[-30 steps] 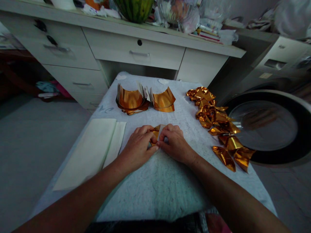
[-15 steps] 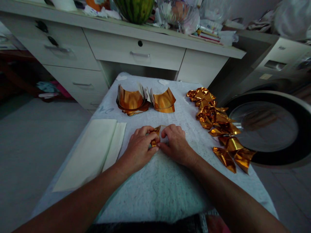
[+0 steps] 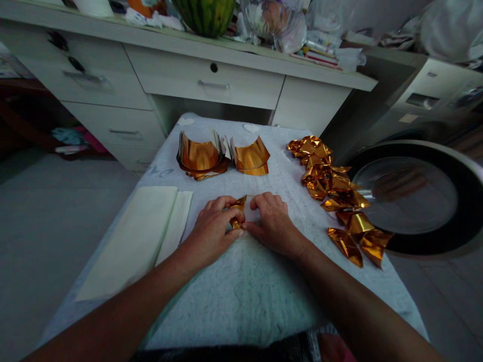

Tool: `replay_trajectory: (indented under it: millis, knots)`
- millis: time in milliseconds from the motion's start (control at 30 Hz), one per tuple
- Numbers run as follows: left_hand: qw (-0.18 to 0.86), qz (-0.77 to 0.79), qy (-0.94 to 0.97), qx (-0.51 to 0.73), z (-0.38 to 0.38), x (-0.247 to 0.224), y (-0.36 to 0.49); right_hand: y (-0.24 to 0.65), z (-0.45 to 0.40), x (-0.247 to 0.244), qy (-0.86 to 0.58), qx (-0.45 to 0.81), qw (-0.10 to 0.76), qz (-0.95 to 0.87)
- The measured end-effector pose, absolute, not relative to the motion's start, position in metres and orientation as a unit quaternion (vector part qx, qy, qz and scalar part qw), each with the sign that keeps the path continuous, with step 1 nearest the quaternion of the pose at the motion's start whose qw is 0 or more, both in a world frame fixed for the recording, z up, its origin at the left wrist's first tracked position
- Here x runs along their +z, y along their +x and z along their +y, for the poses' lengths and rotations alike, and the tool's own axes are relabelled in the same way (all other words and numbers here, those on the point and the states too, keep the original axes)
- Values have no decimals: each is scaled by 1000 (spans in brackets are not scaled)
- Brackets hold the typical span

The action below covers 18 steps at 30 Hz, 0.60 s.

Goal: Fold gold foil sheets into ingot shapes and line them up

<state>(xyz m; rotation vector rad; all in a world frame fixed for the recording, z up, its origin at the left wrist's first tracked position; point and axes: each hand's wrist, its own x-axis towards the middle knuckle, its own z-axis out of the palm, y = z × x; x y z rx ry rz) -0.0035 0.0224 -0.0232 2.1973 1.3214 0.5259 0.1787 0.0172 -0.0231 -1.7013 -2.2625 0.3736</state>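
A small piece of gold foil paper [image 3: 238,205] lies on the cloth-covered table, its pale side showing at the right. My left hand [image 3: 217,223] is closed on its gold, folded left part, thumb and fingers pressed round it. My right hand [image 3: 272,221] rests on the pale right part, fingers bent and thumb tip beside my left thumb. Beyond my hands stand two stacks of curved gold sheets, a thicker left one [image 3: 199,155] and a thinner right one [image 3: 251,157]. Folded gold foil pieces [image 3: 326,178] form a row at the right.
Folded whitish paper sheets [image 3: 132,236] lie left of my hands on the table [image 3: 249,301]. Behind is a white drawer cabinet [image 3: 211,83] with a watermelon [image 3: 206,15] and a glass bowl on top. At the right, a washing machine's round door [image 3: 407,196] hangs open beside the table.
The camera view has shifted slightly. Slightly more of the foil paper's pale side shows between my hands, which hold nearly the same pose.
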Motion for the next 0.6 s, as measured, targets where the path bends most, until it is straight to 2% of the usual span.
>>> replay_trajectory:
  millis: [367,600]
  knots:
    - [260,493,807,196,22,-27,-4,203,27,-21,-586,160,147,-781]
    - [256,466,824,196,22,-25,-7,210,32,-22,-535,167,257,-787]
